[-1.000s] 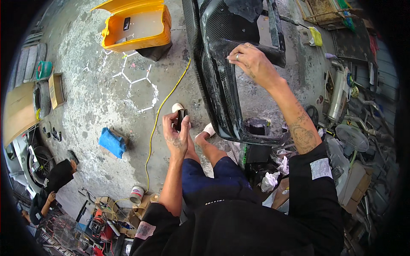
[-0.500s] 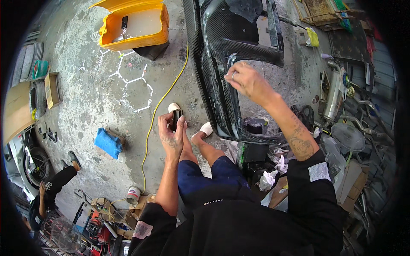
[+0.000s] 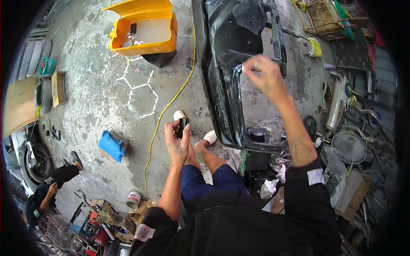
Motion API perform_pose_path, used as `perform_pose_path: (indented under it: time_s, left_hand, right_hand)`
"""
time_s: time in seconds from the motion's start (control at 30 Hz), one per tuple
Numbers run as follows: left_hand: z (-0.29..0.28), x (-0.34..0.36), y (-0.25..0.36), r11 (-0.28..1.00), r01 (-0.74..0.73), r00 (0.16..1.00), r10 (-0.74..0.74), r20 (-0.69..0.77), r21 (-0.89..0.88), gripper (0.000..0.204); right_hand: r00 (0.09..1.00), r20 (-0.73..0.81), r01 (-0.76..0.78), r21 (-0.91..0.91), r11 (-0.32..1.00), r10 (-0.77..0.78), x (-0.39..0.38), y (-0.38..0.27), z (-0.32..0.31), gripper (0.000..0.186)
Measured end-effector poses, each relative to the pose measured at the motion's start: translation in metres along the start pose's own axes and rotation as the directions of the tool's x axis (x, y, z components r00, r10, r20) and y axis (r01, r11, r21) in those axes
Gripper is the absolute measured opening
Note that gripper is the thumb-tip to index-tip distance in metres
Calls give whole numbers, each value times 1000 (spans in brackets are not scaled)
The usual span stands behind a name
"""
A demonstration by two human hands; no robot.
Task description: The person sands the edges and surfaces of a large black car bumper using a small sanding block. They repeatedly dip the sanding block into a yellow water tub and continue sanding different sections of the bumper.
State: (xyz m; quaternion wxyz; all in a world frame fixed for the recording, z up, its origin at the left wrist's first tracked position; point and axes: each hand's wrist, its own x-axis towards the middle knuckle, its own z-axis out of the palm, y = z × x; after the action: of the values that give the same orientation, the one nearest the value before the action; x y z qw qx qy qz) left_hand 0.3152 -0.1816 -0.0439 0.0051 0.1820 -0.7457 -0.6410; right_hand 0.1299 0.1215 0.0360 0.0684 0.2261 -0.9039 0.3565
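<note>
My left hand (image 3: 176,144) is closed around a small black block (image 3: 183,126), held up above my feet. In front of me to the right stands a large black carbon-fibre car body panel (image 3: 220,91), with wet-looking whitish smears along its inner edge. My right hand (image 3: 267,79) is over that edge, its thumb and fingers pinched together. A bit of white shows at the fingertips, too small and blurred to name. I cannot tell whether the fingertips touch the panel.
A yellow tub (image 3: 145,50) of cloudy water rests on a black support ahead left. A yellow cable (image 3: 171,101) crosses the concrete floor. A blue cloth (image 3: 112,146) lies left, a can (image 3: 133,199) lower left. Piled parts (image 3: 348,147) crowd the right. Another person (image 3: 47,192) sits far left.
My right hand has shifted a little to the right along the panel and is now blurred. The whole view has swung slightly. My left hand still grips the black block.
</note>
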Motion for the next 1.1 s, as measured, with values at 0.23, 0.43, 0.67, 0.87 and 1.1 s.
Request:
perform_pose_path:
  time_s: [0.23,0.43,0.67,0.87,1.1]
  left_hand:
    - [4,31,10,992,-109,994,107,20,70,27]
    - [5,72,33,962,-211,974,191,123,172,35]
    - [95,127,77,782,-614,781,584,222,102,36]
    - [153,115,77,632,-708,704,605,372,315,33]
    - [171,114,72,544,-750,652,705,279,376,30]
  right_hand:
    - [984,-39,155,-313,937,-175,185,65,25,22]
    - [976,22,214,-244,946,-215,206,79,24,43]
    - [990,101,-77,-166,983,95,30,71,-34,74]
    - [951,252,-107,-269,957,177,8,76,-30,93]
    - [992,122,9,-392,920,43,-11,106,-17,95]
